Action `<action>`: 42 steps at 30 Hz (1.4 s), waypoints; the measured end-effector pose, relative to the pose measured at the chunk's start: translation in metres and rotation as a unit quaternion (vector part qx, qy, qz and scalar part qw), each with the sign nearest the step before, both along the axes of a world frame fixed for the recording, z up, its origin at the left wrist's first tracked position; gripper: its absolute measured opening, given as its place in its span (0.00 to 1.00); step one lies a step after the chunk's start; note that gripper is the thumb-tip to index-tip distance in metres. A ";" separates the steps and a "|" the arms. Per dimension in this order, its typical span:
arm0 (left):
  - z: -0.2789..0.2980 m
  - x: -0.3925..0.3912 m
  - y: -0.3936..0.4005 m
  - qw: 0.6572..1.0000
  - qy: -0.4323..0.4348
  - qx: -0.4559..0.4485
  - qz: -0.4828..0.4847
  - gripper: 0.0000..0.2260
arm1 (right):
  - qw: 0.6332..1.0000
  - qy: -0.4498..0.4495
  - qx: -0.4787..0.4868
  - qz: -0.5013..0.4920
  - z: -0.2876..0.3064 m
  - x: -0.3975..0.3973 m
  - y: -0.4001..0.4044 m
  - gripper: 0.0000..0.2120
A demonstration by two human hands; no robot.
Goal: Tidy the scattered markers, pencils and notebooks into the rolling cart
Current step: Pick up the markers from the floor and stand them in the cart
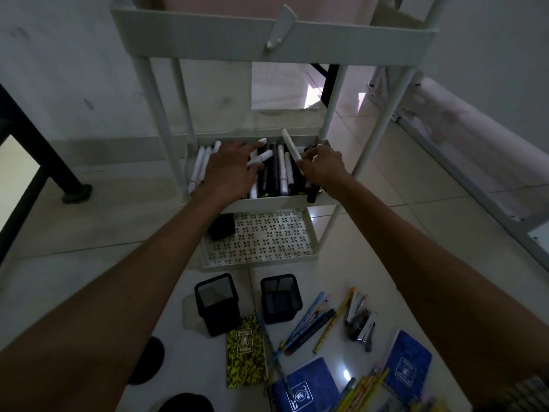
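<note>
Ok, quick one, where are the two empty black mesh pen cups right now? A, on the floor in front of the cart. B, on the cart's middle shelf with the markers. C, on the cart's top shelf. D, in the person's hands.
A: both black mesh pen cups stand on the floor tiles just in front of the cart, near the yellow notebook, and neither hand touches them.

Left hand [230,171] on markers [279,171] in cart tray [267,202], right hand [322,168] pinching white marker [291,150]
</note>
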State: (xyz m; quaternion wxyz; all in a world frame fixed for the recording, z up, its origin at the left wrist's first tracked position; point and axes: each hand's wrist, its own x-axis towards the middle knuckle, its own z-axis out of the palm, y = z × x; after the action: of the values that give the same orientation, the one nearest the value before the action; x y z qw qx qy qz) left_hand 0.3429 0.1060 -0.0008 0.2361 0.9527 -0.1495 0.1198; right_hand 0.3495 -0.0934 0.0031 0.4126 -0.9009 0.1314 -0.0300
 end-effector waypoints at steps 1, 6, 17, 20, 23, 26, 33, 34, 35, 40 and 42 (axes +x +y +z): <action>-0.001 0.004 -0.003 1.000 0.007 -0.018 0.004 0.23 | 1.000 -0.012 -0.006 -0.012 -0.002 0.000 0.002 0.12; 0.005 0.007 -0.020 0.992 0.006 -0.074 0.097 0.17 | 0.993 -0.089 -0.055 -0.059 -0.003 -0.002 0.019 0.15; -0.002 -0.011 0.012 0.998 0.034 -0.032 -0.038 0.24 | 0.966 -0.109 -0.232 0.041 -0.023 -0.037 0.007 0.38; -0.015 -0.006 0.010 0.996 0.046 -0.072 -0.013 0.29 | 0.966 -0.099 -0.234 0.055 -0.018 -0.029 0.005 0.33; -0.019 -0.003 0.008 0.996 0.033 -0.075 0.028 0.29 | 0.964 -0.091 -0.226 0.109 -0.010 -0.023 0.000 0.25; -0.010 -0.007 -0.002 0.986 0.052 -0.141 0.078 0.28 | 0.958 -0.102 -0.219 0.154 -0.007 -0.020 -0.007 0.22; 0.002 0.001 0.008 0.951 0.090 -0.264 0.134 0.18 | 0.953 -0.097 -0.249 0.141 -0.014 -0.027 -0.006 0.28; 0.004 0.002 0.013 0.944 0.085 -0.284 0.143 0.17 | 0.950 -0.098 -0.259 0.147 -0.015 -0.027 -0.005 0.28; 0.002 0.004 0.019 0.941 0.093 -0.294 0.142 0.18 | 0.949 -0.102 -0.260 0.148 -0.015 -0.026 -0.005 0.29; 0.004 0.004 0.019 0.948 0.109 -0.287 0.082 0.18 | 0.946 -0.086 -0.260 0.173 -0.008 -0.023 0.006 0.28; 0.004 0.000 0.013 0.963 0.111 -0.241 0.053 0.23 | 0.939 -0.088 -0.277 0.183 -0.004 -0.022 0.010 0.25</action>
State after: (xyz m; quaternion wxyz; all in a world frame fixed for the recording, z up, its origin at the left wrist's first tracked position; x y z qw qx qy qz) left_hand 0.3431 0.1188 0.0035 0.4675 0.8813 -0.0379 0.0578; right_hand 0.3273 -0.0830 -0.0012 0.1549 -0.9818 -0.0859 -0.0684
